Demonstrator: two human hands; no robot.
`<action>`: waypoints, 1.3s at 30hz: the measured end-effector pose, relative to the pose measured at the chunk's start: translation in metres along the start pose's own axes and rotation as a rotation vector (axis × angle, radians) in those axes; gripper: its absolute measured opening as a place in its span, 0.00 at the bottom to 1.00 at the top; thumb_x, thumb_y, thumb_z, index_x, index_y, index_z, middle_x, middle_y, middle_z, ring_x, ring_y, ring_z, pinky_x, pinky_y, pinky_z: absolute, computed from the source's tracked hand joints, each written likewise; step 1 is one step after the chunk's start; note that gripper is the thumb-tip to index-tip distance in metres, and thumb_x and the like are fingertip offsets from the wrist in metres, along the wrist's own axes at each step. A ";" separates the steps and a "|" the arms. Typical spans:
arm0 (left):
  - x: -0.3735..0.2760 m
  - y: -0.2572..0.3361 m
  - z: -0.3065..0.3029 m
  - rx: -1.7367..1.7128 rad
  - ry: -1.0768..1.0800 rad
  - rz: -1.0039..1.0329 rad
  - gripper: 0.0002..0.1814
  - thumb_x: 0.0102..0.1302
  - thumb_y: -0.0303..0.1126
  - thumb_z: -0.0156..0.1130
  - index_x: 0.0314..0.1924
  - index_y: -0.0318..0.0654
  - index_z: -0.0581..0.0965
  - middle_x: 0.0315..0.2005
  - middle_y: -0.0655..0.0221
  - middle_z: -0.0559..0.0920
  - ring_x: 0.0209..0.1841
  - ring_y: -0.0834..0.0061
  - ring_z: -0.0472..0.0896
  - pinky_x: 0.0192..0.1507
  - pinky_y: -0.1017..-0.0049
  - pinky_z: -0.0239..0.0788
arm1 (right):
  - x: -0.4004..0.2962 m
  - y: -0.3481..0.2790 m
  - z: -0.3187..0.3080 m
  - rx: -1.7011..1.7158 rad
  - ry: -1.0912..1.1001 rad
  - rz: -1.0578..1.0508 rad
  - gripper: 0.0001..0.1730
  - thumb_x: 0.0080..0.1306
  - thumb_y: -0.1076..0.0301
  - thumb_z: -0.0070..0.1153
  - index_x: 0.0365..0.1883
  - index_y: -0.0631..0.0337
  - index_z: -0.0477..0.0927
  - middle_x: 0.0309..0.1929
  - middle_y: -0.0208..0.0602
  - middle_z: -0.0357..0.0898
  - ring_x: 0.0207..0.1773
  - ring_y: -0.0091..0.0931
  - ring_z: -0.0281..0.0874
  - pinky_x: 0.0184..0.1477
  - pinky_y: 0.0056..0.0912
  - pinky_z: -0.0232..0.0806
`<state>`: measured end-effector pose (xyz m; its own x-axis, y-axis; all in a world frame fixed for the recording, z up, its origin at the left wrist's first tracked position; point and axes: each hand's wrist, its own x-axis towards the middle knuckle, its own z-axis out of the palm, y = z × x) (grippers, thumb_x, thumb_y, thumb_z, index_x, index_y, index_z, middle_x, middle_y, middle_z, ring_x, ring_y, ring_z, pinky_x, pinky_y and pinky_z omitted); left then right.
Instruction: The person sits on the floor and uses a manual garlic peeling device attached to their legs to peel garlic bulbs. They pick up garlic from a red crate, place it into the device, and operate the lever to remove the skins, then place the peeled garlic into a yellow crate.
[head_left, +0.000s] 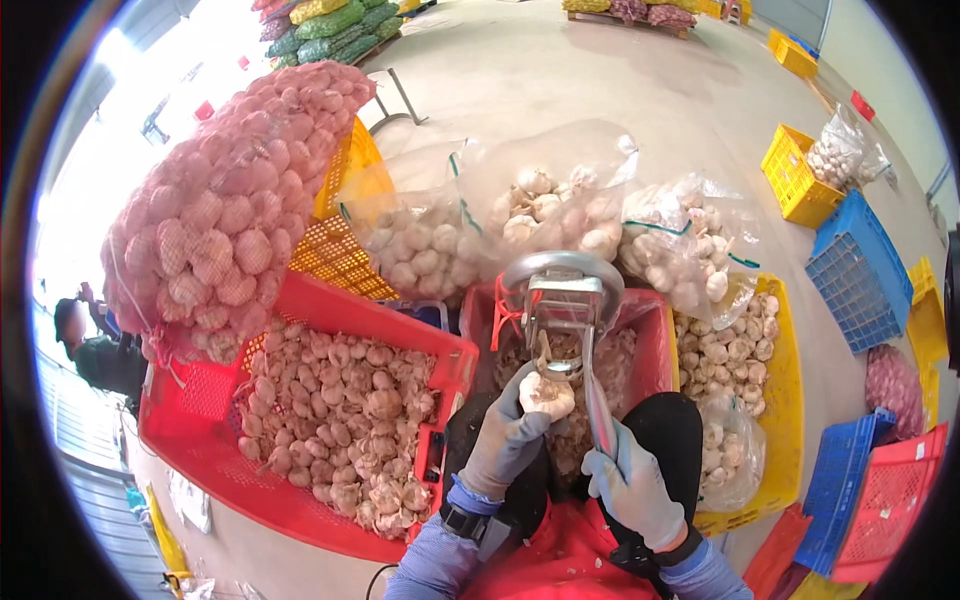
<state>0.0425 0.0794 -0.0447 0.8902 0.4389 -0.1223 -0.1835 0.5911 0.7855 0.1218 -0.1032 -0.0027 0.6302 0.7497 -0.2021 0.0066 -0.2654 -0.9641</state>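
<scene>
My left hand (510, 435), in a grey work glove, holds a garlic bulb (547, 395) by its sides, with its stem end up at the blade of a mounted metal cutter (564, 300). The gloved fingers of my right hand (637, 480) are closed around the cutter's long handle (600, 420). Beneath the cutter, between my knees, a red bin (652, 319) holds dry skins and stem scraps. To the left, a red crate (202, 442) contains many untrimmed-looking garlic bulbs (337, 412). At my right, paler bulbs (727, 352) lie in a yellow crate (784, 450).
A full pink mesh sack of garlic (217, 217) leans over the red crate from a yellow crate (341, 240). Clear plastic bags of bulbs (431, 255) stand beyond the cutter. Blue crates (859, 270) line the right side. A person (97, 345) is at far left.
</scene>
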 end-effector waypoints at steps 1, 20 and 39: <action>0.000 0.006 0.008 -0.002 -0.007 -0.005 0.49 0.61 0.51 0.77 0.73 0.34 0.65 0.54 0.72 0.79 0.51 0.80 0.79 0.50 0.78 0.75 | 0.000 0.004 0.001 -0.055 0.022 -0.063 0.28 0.75 0.64 0.57 0.68 0.70 0.69 0.37 0.51 0.81 0.35 0.41 0.84 0.41 0.43 0.75; 0.003 0.008 0.018 -0.139 0.089 -0.052 0.53 0.60 0.50 0.79 0.76 0.34 0.59 0.58 0.68 0.77 0.48 0.80 0.79 0.43 0.80 0.74 | -0.012 -0.044 -0.012 -0.141 -0.128 0.055 0.29 0.79 0.64 0.50 0.71 0.74 0.62 0.30 0.39 0.81 0.25 0.26 0.83 0.31 0.31 0.76; 0.001 0.027 0.042 0.030 0.264 -0.033 0.47 0.58 0.57 0.78 0.64 0.27 0.72 0.43 0.67 0.85 0.35 0.83 0.81 0.32 0.85 0.71 | -0.009 -0.021 -0.011 -0.296 -0.185 0.043 0.22 0.78 0.62 0.51 0.61 0.70 0.68 0.28 0.41 0.80 0.26 0.35 0.84 0.31 0.39 0.75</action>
<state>0.0562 0.0670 0.0016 0.7554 0.5831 -0.2990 -0.1403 0.5897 0.7954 0.1248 -0.1113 0.0216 0.4835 0.8240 -0.2955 0.2248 -0.4431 -0.8678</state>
